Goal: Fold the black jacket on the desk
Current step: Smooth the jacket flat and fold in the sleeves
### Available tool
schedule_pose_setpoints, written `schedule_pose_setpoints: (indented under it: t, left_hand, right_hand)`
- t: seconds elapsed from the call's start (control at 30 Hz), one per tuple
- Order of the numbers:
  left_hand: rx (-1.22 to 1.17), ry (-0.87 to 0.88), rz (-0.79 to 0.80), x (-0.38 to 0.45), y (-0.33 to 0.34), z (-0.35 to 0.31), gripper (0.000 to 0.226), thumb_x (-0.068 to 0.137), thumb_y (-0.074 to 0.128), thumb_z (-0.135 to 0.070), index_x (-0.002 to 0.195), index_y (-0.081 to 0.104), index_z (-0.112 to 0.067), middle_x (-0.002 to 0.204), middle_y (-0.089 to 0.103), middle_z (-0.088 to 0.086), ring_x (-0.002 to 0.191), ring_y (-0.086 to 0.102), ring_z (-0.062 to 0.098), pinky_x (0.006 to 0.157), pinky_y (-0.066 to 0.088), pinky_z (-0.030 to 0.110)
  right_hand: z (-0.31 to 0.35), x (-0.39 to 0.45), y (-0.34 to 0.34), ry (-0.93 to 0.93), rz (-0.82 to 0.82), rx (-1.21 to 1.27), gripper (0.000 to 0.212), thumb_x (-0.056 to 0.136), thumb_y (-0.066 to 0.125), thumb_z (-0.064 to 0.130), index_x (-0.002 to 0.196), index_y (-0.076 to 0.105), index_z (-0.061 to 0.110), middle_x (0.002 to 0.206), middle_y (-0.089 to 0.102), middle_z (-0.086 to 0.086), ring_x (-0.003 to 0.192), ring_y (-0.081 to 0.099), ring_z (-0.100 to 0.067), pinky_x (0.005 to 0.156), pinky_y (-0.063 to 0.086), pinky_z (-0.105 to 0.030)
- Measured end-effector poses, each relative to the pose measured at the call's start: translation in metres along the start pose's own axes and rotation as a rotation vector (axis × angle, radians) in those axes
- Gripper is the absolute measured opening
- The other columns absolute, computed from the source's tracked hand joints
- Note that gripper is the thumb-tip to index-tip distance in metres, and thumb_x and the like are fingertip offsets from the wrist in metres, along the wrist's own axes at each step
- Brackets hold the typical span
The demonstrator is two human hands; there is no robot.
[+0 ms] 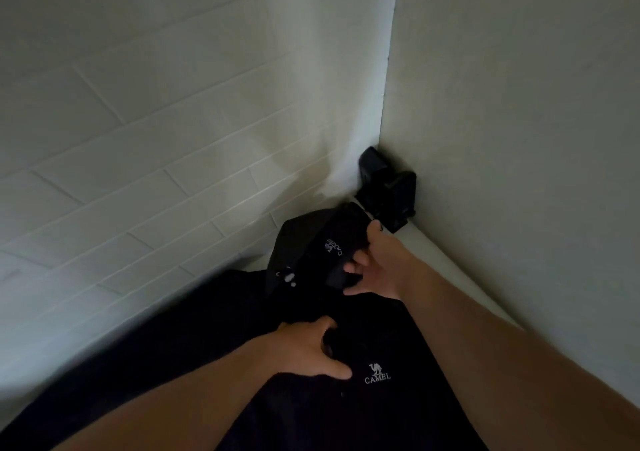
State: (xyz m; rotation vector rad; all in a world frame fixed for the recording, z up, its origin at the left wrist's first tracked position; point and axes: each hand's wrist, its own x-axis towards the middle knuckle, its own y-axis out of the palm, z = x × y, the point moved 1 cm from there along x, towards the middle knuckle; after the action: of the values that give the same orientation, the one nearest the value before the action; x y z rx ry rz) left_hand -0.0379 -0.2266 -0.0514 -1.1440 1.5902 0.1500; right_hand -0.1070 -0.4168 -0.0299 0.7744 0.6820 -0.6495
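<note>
Both hands, left (pixel 311 350) and right (pixel 375 270), grip one black jacket (pixel 214 339) on one desk (pixel 446 260).

Black jacket (pixel 214 364) with white camel logo (pixel 377 373); white brick-patterned wall (pixel 156 138)

Black jacket (pixel 214 357): matt cloth, smooth, white CAMEL logo (pixel 377 374) stitched or printed. Desk (pixel 450 263): white, smooth, matt. Tiled wall (pixel 145 145) at 10 o'clock: pale, slight sheen. Black object (pixel 388 187) at corner: plastic-looking, matt.
</note>
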Motion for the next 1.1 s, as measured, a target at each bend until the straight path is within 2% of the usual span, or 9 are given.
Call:
schedule_pose_setpoints:
  t: [0.13, 0.33, 0.5, 0.6, 0.73, 0.87, 0.97, 1.03, 1.1]
  left_hand:
    - [0.158, 0.242, -0.195, 0.001, 0.012, -0.001, 0.027, 0.095, 0.059, -0.046, 0.107, 0.061, -0.022, 0.096, 0.069, -0.002, 0.091, 0.066, 0.019, 0.085, 0.055, 0.038]
    - [0.491, 0.541, -0.555, -0.008, 0.013, 0.013, 0.033, 0.103, 0.047, -0.048, 0.124, 0.055, -0.024, 0.092, 0.068, -0.001, 0.079, 0.065, 0.017, 0.065, 0.042, 0.029]
    - [0.477, 0.5, -0.668, -0.013, 0.014, 0.02, 0.038, 0.099, 0.045, -0.054, 0.111, 0.068, -0.026, 0.081, 0.068, -0.006, 0.072, 0.065, 0.012, 0.066, 0.052, 0.03]
    - [0.413, 0.384, -0.691, -0.014, 0.017, 0.02, 0.046, 0.097, 0.044, -0.059, 0.119, 0.066, -0.026, 0.087, 0.071, -0.006, 0.079, 0.065, 0.013, 0.076, 0.053, 0.032]
    - [0.38, 0.154, -0.515, -0.011, 0.011, 0.03, 0.081, 0.087, 0.04, -0.08, 0.15, 0.044, -0.029, 0.11, 0.07, -0.004, 0.103, 0.064, 0.018, 0.098, 0.048, 0.037]
    - [0.638, 0.074, -0.299, -0.009, 0.006, 0.038, 0.094, 0.075, 0.024, -0.098, 0.155, 0.033, -0.049, 0.159, 0.031, 0.012, 0.149, 0.02, 0.039, 0.122, 0.005, 0.063]
    - [0.718, 0.087, -0.145, -0.006, 0.004, 0.049, 0.105, 0.069, 0.031, -0.099, 0.16, 0.012, -0.05, 0.172, -0.004, 0.01, 0.156, -0.013, 0.042, 0.117, -0.013, 0.071]
    - [0.754, 0.077, -0.081, -0.005, 0.004, 0.054, 0.108, 0.07, 0.035, -0.097, 0.162, 0.006, -0.047, 0.173, 0.0, 0.01, 0.157, -0.011, 0.041, 0.118, -0.01, 0.071]
    - [0.673, 0.079, -0.109, -0.008, 0.004, 0.051, 0.099, 0.077, 0.03, -0.094, 0.162, 0.013, -0.045, 0.172, 0.011, 0.008, 0.157, -0.001, 0.037, 0.122, -0.006, 0.067]
  right_hand:
    - [-0.025, -0.002, 0.004, 0.071, 0.067, -0.086, 0.066, 0.099, 0.033, 0.07, 0.078, 0.056, 0.012, 0.059, 0.041, -0.003, 0.078, 0.056, -0.026, 0.107, 0.031, -0.073]
    - [-0.054, 0.002, 0.014, -0.036, 0.105, -1.327, 0.041, 0.104, 0.05, 0.043, 0.074, 0.059, 0.017, 0.083, 0.062, -0.004, 0.081, 0.06, -0.021, 0.077, 0.049, -0.033]
    - [-0.054, 0.003, 0.017, 0.178, 0.257, -2.027, 0.025, 0.102, 0.051, 0.013, 0.121, 0.065, 0.006, 0.095, 0.058, -0.006, 0.088, 0.059, -0.02, 0.078, 0.049, -0.035]
    - [-0.036, -0.009, 0.014, 0.172, 0.313, -1.816, 0.034, 0.105, 0.044, 0.042, 0.101, 0.068, 0.018, 0.09, 0.059, 0.0, 0.079, 0.057, -0.015, 0.078, 0.049, -0.031]
    - [-0.017, -0.035, -0.017, -0.301, -0.039, -1.051, 0.021, 0.1, 0.058, 0.034, 0.109, 0.073, 0.023, 0.091, 0.075, 0.004, 0.087, 0.073, -0.02, 0.087, 0.058, -0.034]
    - [-0.05, -0.066, -0.058, -0.688, -0.347, -1.384, 0.021, 0.096, 0.059, 0.03, 0.114, 0.069, 0.028, 0.092, 0.057, 0.017, 0.09, 0.057, -0.007, 0.088, 0.051, -0.03]
    - [-0.105, -0.079, -0.08, -0.656, -0.384, -1.515, 0.026, 0.083, 0.056, 0.044, 0.107, 0.058, 0.033, 0.102, 0.044, 0.013, 0.096, 0.045, -0.009, 0.078, 0.051, -0.03]
    - [-0.134, -0.078, -0.087, -0.504, -0.483, -1.445, 0.038, 0.075, 0.059, 0.048, 0.108, 0.046, 0.033, 0.108, 0.038, 0.009, 0.103, 0.044, -0.014, 0.08, 0.054, -0.036]
    - [-0.143, -0.073, -0.083, -0.273, -0.569, -1.005, 0.064, 0.073, 0.069, 0.05, 0.127, 0.041, 0.031, 0.12, 0.041, 0.004, 0.113, 0.049, -0.02, 0.092, 0.053, -0.043]
